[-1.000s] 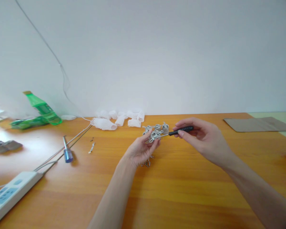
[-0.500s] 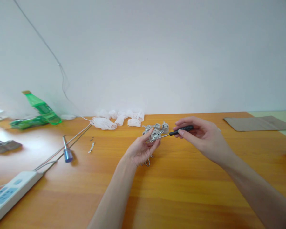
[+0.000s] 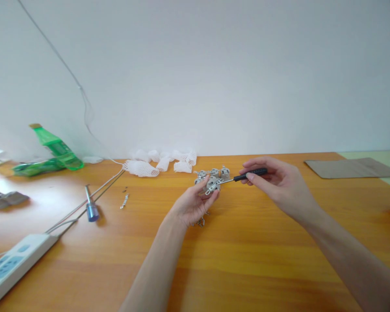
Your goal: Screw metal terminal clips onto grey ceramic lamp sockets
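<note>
Between the thumb and fingers of my left hand (image 3: 195, 202) is a round grey part with a metal strip (image 3: 211, 185); its exact kind is unclear. My right hand (image 3: 281, 182) grips the black handle of a screwdriver (image 3: 251, 174). The screwdriver's shaft points left, its tip at the metal strip on the round part. Behind my left fingers stand several similar grey round parts (image 3: 225, 172) on the table. Small metal pieces (image 3: 200, 222) lie partly hidden below my left hand.
A blue-handled tool (image 3: 92, 211) and a small metal strip (image 3: 124, 201) lie to the left, near cables and a white power strip (image 3: 22, 264). Green bottles (image 3: 56, 149) and white foam netting (image 3: 143, 168) are along the wall. Brown cardboard (image 3: 351, 168) lies at right.
My right hand and the screwdriver have shifted slightly right and up, and the tip now sits higher on the strip. My left hand stays nearly still.
</note>
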A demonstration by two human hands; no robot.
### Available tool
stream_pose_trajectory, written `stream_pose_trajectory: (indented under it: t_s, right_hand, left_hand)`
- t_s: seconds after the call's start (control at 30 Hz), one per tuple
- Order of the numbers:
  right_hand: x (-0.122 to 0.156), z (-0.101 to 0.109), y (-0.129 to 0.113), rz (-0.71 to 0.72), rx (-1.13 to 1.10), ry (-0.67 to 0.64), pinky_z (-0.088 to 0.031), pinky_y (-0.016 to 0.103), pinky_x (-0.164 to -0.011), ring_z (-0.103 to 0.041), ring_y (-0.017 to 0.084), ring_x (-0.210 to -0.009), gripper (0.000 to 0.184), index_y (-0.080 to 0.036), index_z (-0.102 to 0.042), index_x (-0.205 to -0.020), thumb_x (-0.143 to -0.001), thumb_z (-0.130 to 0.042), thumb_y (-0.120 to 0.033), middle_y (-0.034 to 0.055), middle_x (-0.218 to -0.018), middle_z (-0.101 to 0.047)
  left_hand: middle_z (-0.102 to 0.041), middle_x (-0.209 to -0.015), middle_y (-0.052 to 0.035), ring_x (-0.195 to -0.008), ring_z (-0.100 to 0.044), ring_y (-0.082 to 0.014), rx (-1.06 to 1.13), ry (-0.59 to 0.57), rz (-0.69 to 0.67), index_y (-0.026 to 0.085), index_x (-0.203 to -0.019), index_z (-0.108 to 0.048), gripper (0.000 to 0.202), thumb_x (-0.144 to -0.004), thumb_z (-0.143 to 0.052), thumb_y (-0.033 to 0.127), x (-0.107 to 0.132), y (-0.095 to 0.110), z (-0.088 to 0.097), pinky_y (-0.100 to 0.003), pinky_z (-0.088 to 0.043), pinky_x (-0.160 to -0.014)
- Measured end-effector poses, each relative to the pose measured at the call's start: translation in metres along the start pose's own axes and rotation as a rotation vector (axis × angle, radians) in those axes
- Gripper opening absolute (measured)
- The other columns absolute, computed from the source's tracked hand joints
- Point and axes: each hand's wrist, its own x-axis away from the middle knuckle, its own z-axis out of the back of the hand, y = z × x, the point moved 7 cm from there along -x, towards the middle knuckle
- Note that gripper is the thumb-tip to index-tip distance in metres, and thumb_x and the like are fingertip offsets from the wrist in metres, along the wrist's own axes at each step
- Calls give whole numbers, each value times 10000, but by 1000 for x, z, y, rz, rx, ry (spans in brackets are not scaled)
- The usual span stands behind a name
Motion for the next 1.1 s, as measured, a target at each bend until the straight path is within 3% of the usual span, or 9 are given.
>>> stream_pose_trajectory:
  t_s: [0.23, 0.63, 0.77, 1.0, 1.1]
  right_hand:
    - [2, -6, -5, 15, 95, -43, -633, 332, -837, -750, 189, -847, 166, -199, -694, -1051, -887, -672, -218, 57, -979, -763]
    - [5, -11, -23, 133, 325, -91, -615, 373, -845, -752, 214, -885, 204, -229, -692, -1088, -902, -622, -184, 45, -1017, -777]
    - [5, -7, -27, 147, 348, -62, -615, 379, -835, -749, 222, -891, 200, -235, -690, -1086, -902, -627, -192, 45, -1012, -779]
    - [3, -4, -23, 129, 349, -60, -623, 373, -802, -753, 228, -866, 203, -232, -689, -1085, -893, -628, -211, 56, -994, -779]
    - [3, -9, -10, 69, 322, -141, -625, 352, -766, -755, 219, -831, 216, -227, -690, -1092, -891, -614, -206, 50, -950, -779]
  left_hand:
    - [-734, -933, -107, -740, -709, -120, -76, 49, -44, 110, -1009, -729, 129, -928, -665, 187, 2, 2, -2, -178, -629, -709]
    - [-766, -1053, -102, -842, -721, -157, -189, 17, -91, 133, -1027, -753, 148, -903, -698, 194, 2, 2, -5, -284, -637, -823]
    - [-767, -1034, -103, -836, -720, -153, -171, 17, -88, 131, -1005, -748, 128, -905, -696, 190, -1, 1, -2, -269, -641, -806]
    - [-756, -1084, -93, -884, -720, -160, -145, 45, -100, 154, -1012, -736, 147, -868, -738, 182, -8, 1, 11, -267, -646, -813]
    - [-750, -1095, -106, -894, -722, -164, -171, 59, -119, 145, -1021, -735, 143, -885, -719, 186, -7, 6, 15, -265, -647, -808]
